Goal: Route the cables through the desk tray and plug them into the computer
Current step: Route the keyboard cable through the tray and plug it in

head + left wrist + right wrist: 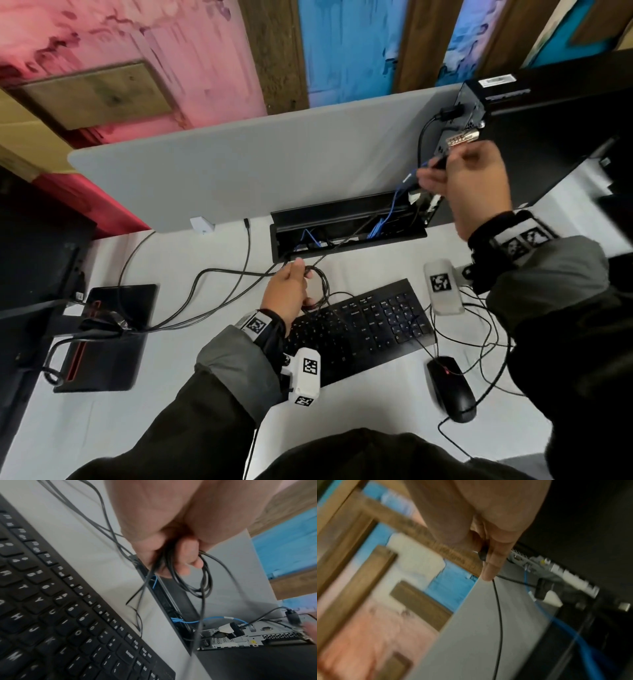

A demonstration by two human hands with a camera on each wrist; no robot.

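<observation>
Blue cable point(397, 202) and power lead point(423, 137) routed, plugged into computer point(548, 137). Right hand point(469, 185) pinching black plug point(438, 163) near ports; left hand point(287, 294) clutching coiled slack point(320, 281), unrouted

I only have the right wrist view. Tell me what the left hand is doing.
Observer: The left hand grips a coil of black cable above the desk, in front of the tray.
Operator: Report where that cable goes.
Observer: It leads into the open tray, where blue cables also run.
Operator: Now the right hand.
Observer: The right hand pinches a black plug at the computer's rear ports.
</observation>
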